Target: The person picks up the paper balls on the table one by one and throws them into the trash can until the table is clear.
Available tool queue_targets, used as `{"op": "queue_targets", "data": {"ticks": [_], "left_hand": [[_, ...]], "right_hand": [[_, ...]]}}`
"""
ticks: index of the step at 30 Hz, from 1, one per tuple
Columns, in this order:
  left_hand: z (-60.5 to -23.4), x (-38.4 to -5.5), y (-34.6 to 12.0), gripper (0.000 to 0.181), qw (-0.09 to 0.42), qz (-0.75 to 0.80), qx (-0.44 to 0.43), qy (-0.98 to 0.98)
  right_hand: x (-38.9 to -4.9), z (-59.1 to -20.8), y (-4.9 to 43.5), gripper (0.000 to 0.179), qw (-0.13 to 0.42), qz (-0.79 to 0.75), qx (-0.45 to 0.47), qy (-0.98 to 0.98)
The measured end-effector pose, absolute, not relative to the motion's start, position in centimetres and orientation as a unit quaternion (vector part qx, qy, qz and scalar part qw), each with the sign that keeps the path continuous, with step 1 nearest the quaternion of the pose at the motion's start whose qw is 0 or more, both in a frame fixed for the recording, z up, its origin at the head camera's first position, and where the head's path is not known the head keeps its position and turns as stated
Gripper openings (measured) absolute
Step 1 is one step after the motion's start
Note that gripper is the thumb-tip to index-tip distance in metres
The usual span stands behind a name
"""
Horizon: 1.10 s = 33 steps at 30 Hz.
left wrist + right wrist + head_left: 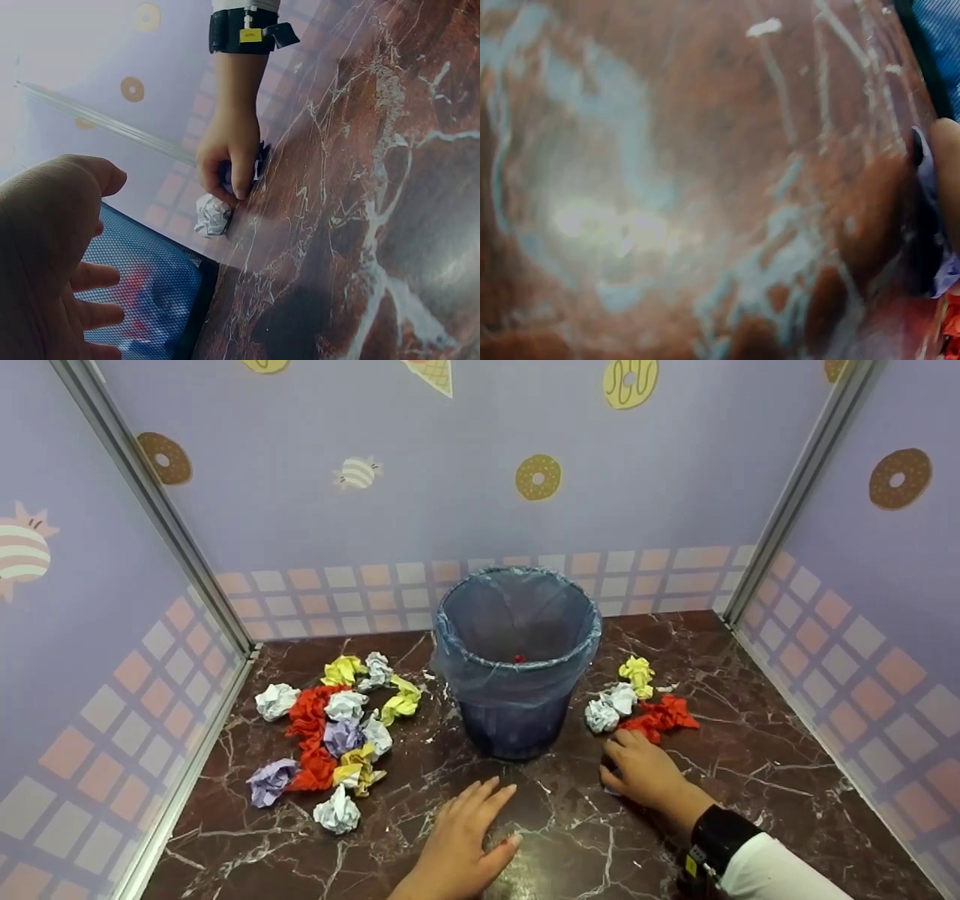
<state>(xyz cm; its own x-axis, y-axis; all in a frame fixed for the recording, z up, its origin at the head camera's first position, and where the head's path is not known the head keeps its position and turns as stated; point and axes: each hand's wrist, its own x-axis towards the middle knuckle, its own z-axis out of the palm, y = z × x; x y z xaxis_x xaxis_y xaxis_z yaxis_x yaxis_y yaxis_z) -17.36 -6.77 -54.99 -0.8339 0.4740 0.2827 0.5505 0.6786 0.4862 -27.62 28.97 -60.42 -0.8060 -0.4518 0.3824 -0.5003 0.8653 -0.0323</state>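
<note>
My right hand (645, 772) is down on the table to the right of the bin, fingers curled round a purple crumpled paper ball (946, 271). Most of that ball is hidden under the hand in the head view. Just beyond the fingers lie red crumpled paper (664, 716), white paper balls (602, 718) and a yellow one (637, 675). My left hand (461, 840) hovers in front of the bin, fingers spread, holding nothing. The dark mesh bin (514, 727), lined with a clear bag, stands upright in the middle; a small red bit (519, 658) shows inside its rim.
Left of the bin lies a loose pile of several crumpled papers, among them red (307, 716), purple (274, 781), yellow (401, 699) and white (337, 811). Patterned panels (420, 510) enclose the marbled table (555, 840) at the back and both sides.
</note>
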Motion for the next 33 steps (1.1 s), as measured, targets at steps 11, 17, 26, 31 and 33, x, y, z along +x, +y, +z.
{"op": "queue_targets", "data": {"ticks": [11, 17, 26, 31, 33], "left_hand": [[-54.9, -17.5, -7.0, 0.06, 0.051, -0.299, -0.268, -0.914], [-55.0, -17.4, -7.1, 0.06, 0.065, -0.289, -0.269, -0.916], [-55.2, -17.4, -7.2, 0.06, 0.066, -0.294, -0.27, -0.914], [-55.4, -17.4, -7.2, 0.06, 0.067, -0.293, -0.271, -0.915], [-55.4, -17.4, -7.3, 0.06, 0.068, -0.293, -0.272, -0.914]], "right_hand": [[-27.6, -62.0, 29.0, 0.019, 0.288, 0.063, 0.261, -0.919], [-27.4, -62.4, 29.0, 0.031, 0.278, 0.072, 0.244, -0.926], [-27.4, -62.3, 29.2, 0.031, 0.233, 0.084, 0.237, -0.939], [-27.3, -62.2, 29.3, 0.03, 0.22, 0.093, 0.236, -0.942], [-27.2, -62.2, 29.3, 0.029, 0.215, 0.094, 0.233, -0.944]]}}
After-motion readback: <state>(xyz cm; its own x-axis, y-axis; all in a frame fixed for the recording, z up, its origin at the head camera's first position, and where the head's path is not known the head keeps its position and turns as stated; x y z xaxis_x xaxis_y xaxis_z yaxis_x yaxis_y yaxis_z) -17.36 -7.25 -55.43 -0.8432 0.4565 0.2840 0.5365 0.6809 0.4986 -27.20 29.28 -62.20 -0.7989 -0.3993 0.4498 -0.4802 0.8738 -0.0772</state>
